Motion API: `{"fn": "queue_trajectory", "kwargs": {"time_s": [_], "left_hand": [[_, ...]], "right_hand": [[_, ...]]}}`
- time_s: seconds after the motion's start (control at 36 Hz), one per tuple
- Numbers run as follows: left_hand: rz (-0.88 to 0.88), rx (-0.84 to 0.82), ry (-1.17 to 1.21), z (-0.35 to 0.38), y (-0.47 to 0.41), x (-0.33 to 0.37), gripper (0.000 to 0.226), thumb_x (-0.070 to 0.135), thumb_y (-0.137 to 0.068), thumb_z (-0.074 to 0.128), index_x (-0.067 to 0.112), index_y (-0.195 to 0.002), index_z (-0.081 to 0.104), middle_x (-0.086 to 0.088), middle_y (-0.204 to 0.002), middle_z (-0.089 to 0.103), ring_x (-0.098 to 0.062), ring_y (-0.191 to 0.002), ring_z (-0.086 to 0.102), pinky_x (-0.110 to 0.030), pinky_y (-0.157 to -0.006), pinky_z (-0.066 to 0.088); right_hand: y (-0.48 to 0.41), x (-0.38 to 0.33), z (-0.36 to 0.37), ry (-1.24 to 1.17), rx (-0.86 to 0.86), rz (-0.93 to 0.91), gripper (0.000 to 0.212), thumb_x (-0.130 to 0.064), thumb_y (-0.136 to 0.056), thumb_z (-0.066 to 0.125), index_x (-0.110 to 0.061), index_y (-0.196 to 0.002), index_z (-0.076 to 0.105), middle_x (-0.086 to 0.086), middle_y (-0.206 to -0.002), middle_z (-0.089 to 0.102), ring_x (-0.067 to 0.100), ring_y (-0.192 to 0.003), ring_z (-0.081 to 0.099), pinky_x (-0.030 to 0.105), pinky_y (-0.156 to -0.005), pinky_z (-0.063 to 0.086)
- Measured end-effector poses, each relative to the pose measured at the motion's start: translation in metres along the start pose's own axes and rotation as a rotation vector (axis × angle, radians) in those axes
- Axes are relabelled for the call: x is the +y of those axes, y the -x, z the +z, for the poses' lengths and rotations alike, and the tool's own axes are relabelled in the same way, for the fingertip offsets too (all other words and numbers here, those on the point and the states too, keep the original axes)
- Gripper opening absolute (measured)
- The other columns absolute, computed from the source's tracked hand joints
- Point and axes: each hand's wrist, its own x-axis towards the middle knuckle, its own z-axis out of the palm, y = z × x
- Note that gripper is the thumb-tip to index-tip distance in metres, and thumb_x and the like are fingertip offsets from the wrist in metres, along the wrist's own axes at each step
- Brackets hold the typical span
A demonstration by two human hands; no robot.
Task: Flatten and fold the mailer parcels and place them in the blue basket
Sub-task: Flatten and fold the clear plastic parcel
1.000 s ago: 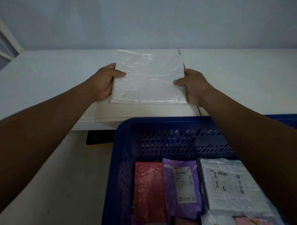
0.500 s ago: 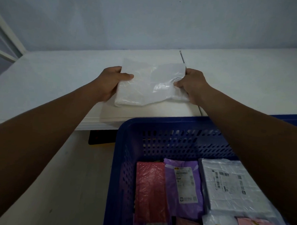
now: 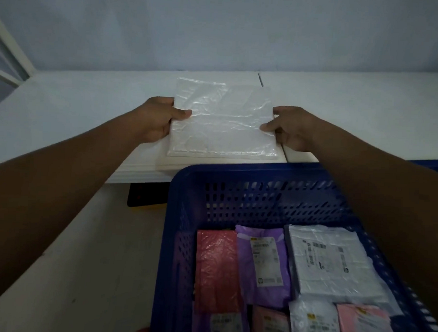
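Observation:
A white, crinkled mailer parcel (image 3: 222, 120) lies flat near the front edge of the white table (image 3: 77, 114). My left hand (image 3: 154, 120) grips its left edge, thumb on top. My right hand (image 3: 290, 126) grips the right edge the same way. Just below, in front of the table, stands the blue basket (image 3: 250, 174). Inside it lie several folded mailers: a red one (image 3: 217, 268), a purple one (image 3: 261, 263), a white one (image 3: 331, 261), and pink and white ones at the bottom.
The table runs wide to both sides, with a seam (image 3: 260, 79) behind the parcel. A dark object (image 3: 146, 195) sits under the table edge. Pale floor (image 3: 83, 260) lies left of the basket. A window frame (image 3: 7, 56) is at far left.
Half a second ago the parcel was crumpled and folded small between my hands. Now it is spread out flat again, with my hands pulled a little farther apart on its edges.

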Motion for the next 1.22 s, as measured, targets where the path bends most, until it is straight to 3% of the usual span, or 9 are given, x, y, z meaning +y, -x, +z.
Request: {"fn": "queue_trajectory", "kwargs": {"time_s": [0.17, 0.22, 0.33, 0.42, 0.56, 0.78, 0.92, 1.03, 1.22], "left_hand": [[-0.046, 0.015, 0.053, 0.015, 0.015, -0.01, 0.042, 0.003, -0.082, 0.077, 0.0, -0.122, 0.064, -0.012, -0.113, 0.072, -0.02, -0.094, 0.073, -0.031, -0.073, 0.06], [-0.048, 0.01, 0.087, 0.02, 0.019, -0.011, 0.04, 0.002, -0.083, 0.075, 0.0, -0.121, 0.064, -0.012, -0.113, 0.072, -0.019, -0.092, 0.074, -0.031, -0.071, 0.06], [-0.017, -0.002, 0.134, 0.025, 0.026, -0.002, 0.04, 0.003, -0.084, 0.074, 0.0, -0.123, 0.063, -0.013, -0.115, 0.071, -0.019, -0.093, 0.073, -0.03, -0.071, 0.059], [0.011, -0.014, 0.125, 0.031, 0.033, 0.008, 0.041, 0.004, -0.084, 0.075, 0.0, -0.124, 0.063, -0.012, -0.115, 0.071, -0.019, -0.097, 0.072, -0.029, -0.075, 0.059], [0.007, -0.021, 0.095, 0.042, 0.041, 0.006, 0.043, 0.005, -0.083, 0.076, 0.0, -0.123, 0.064, -0.011, -0.114, 0.072, -0.019, -0.098, 0.072, -0.03, -0.078, 0.059], [-0.032, -0.021, 0.063, 0.05, 0.051, -0.011, 0.047, 0.001, -0.081, 0.077, -0.002, -0.125, 0.063, -0.013, -0.117, 0.07, -0.019, -0.095, 0.073, -0.031, -0.074, 0.06], [-0.044, -0.057, 0.06, 0.058, 0.065, -0.018, 0.043, 0.002, -0.082, 0.076, -0.001, -0.124, 0.063, -0.012, -0.116, 0.07, -0.019, -0.093, 0.072, -0.032, -0.072, 0.06], [-0.052, -0.119, 0.074, 0.06, 0.073, -0.02, 0.034, 0.002, -0.085, 0.072, 0.003, -0.119, 0.065, -0.009, -0.113, 0.072, -0.017, -0.094, 0.073, -0.03, -0.074, 0.06], [-0.04, -0.153, 0.06, 0.068, 0.087, -0.027, 0.02, 0.0, -0.088, 0.068, 0.006, -0.107, 0.067, -0.004, -0.101, 0.074, -0.014, -0.089, 0.072, -0.026, -0.075, 0.06]], "right_hand": [[0.026, 0.009, -0.003, -0.034, 0.146, 0.001, 0.019, 0.011, -0.081, 0.071, -0.005, -0.088, 0.064, 0.012, -0.094, 0.071, 0.023, -0.082, 0.071, 0.037, -0.067, 0.059], [0.036, 0.008, -0.005, -0.051, 0.161, -0.015, 0.018, 0.01, -0.08, 0.073, -0.004, -0.09, 0.066, 0.012, -0.095, 0.071, 0.023, -0.083, 0.071, 0.038, -0.069, 0.06], [0.05, 0.001, -0.01, -0.088, 0.184, -0.088, 0.021, 0.01, -0.079, 0.075, -0.004, -0.092, 0.065, 0.01, -0.091, 0.07, 0.018, -0.077, 0.071, 0.028, -0.066, 0.061], [0.057, -0.003, -0.016, -0.117, 0.207, -0.115, 0.029, 0.009, -0.077, 0.077, -0.001, -0.102, 0.066, 0.012, -0.095, 0.072, 0.022, -0.085, 0.073, 0.029, -0.066, 0.06], [0.071, 0.0, -0.024, -0.125, 0.225, -0.103, 0.025, 0.01, -0.078, 0.075, -0.007, -0.09, 0.061, 0.009, -0.091, 0.069, 0.018, -0.077, 0.07, 0.028, -0.061, 0.059], [0.085, 0.025, -0.031, -0.103, 0.221, -0.083, 0.045, 0.012, -0.077, 0.075, 0.002, -0.117, 0.059, 0.015, -0.101, 0.067, 0.024, -0.084, 0.069, 0.032, -0.063, 0.061], [0.099, 0.036, -0.037, -0.08, 0.23, -0.051, 0.032, 0.013, -0.077, 0.074, -0.002, -0.1, 0.059, 0.013, -0.095, 0.066, 0.022, -0.079, 0.068, 0.03, -0.058, 0.06], [0.106, 0.038, -0.041, -0.06, 0.232, -0.045, 0.044, 0.011, -0.077, 0.076, 0.001, -0.115, 0.059, 0.014, -0.097, 0.068, 0.023, -0.08, 0.07, 0.033, -0.062, 0.062], [0.126, 0.049, -0.047, -0.014, 0.221, -0.033, 0.042, 0.01, -0.078, 0.075, 0.001, -0.117, 0.061, 0.012, -0.093, 0.069, 0.021, -0.073, 0.07, 0.028, -0.055, 0.058]]}}
